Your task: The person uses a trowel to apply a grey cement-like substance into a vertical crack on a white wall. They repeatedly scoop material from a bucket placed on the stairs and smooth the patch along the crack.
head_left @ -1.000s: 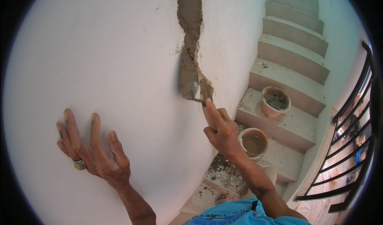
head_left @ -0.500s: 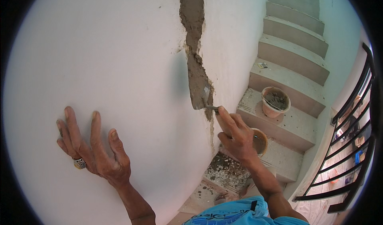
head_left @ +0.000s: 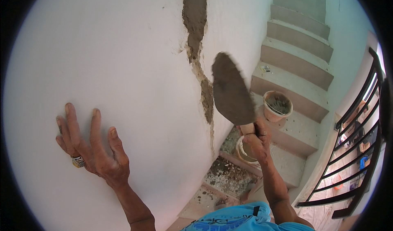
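My right hand [head_left: 258,139] grips the handle of a trowel [head_left: 231,91], whose rounded blade is held up in front of the wall and smeared grey-brown. A long vertical strip of grey mortar [head_left: 194,18] fills a broken channel in the white wall [head_left: 135,38]. Lower down, the channel narrows to a rough patch of mortar [head_left: 207,100] left of the blade, then to a thin crack. My left hand [head_left: 98,149] lies against the wall with fingers spread, a ring on one finger, holding nothing.
Concrete stairs [head_left: 297,50] climb along the wall's right side. A bucket [head_left: 277,107] of grey mix stands on one step; another bucket [head_left: 245,151] sits lower, partly behind my right hand. Spilled bits cover a lower step [head_left: 229,175]. A black railing [head_left: 348,161] borders the right.
The trowel has come away from the channel and turned, its blade face now showing. My right hand has drawn back slightly down and right. My left hand stays on the wall.
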{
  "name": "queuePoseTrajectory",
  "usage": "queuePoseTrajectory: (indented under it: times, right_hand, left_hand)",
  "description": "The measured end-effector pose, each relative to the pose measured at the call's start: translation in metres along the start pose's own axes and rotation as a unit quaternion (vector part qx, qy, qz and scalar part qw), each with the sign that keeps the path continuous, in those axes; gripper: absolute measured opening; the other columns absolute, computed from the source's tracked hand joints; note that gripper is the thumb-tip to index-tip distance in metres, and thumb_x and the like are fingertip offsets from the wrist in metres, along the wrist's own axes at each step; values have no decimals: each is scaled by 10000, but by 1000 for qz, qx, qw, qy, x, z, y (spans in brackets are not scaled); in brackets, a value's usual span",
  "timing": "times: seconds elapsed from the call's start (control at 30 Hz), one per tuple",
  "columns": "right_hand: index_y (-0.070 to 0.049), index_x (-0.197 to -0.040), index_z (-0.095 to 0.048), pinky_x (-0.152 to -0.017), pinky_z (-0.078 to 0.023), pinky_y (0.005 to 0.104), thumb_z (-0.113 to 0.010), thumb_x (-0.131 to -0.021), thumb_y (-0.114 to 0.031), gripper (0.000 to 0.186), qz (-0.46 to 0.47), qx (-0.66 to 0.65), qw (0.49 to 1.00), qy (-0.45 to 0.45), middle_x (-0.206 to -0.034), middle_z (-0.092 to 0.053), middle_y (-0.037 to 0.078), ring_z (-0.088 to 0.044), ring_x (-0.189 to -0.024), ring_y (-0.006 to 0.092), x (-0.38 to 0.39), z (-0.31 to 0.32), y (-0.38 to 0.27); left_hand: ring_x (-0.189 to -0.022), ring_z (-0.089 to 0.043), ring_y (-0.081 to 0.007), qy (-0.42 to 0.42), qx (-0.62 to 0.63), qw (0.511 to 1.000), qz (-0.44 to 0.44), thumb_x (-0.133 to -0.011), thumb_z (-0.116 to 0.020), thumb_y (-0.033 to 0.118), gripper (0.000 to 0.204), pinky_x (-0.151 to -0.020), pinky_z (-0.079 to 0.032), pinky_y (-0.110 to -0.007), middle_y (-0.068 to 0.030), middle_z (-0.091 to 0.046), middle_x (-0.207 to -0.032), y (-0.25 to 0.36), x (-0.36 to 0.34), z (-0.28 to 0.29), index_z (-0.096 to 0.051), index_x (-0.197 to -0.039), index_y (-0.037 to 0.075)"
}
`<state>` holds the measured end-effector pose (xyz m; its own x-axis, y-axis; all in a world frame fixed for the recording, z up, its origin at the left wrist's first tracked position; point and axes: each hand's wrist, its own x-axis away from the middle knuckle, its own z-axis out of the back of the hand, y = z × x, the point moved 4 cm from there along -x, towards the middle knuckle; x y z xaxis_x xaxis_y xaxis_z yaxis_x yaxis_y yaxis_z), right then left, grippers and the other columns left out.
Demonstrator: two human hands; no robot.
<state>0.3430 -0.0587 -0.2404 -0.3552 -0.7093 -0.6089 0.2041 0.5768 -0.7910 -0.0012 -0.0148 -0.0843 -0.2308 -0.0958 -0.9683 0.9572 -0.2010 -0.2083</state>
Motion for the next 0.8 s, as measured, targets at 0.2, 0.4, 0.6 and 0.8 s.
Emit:
queuePoseTrajectory:
  times: [0.2, 0.4, 0.6, 0.8]
  right_hand:
    - [19, -1276, -583, -613, -508, 322, -605, -823, -237, 521, 90, -175, 980, 4, -976, -642, 131, -608, -727, 178, -13, -12, 2]
    - [64, -1230, -575, -516, -451, 283, -542, -868, -391, 583, -121, -95, 987, -45, -773, -613, 97, -552, -588, 131, -40, -45, 19]
    - [104, -1284, -523, -507, -489, 279, -509, -861, -342, 615, -175, -189, 966, -5, -797, -595, 83, -563, -581, 129, -1, -36, 26]
    - [44, -1324, -558, -639, -526, 289, -570, -798, -154, 563, -109, -108, 988, 24, -915, -630, 123, -605, -722, 140, 9, -42, 2]
  left_hand:
    - [-1499, -311, -365, -3, 12, 1000, 2, -1005, -560, 275, 301, -1251, -154, -564, -163, -497, -1518, 3, 0, -3, -713, -1183, 86]
    - [-1488, -334, -364, -4, 1, 1000, -4, -1010, -553, 281, 305, -1251, -160, -556, -169, -507, -1510, 2, 0, -6, -716, -1177, 83]
    - [-1493, -330, -358, 5, 3, 1000, -3, -1006, -559, 275, 293, -1251, -159, -563, -164, -508, -1512, 3, -2, -1, -721, -1175, 99]
    - [-1501, -326, -335, 7, -1, 1000, -9, -1022, -550, 299, 310, -1252, -172, -585, -126, -486, -1535, 0, 2, -3, -685, -1251, 140]
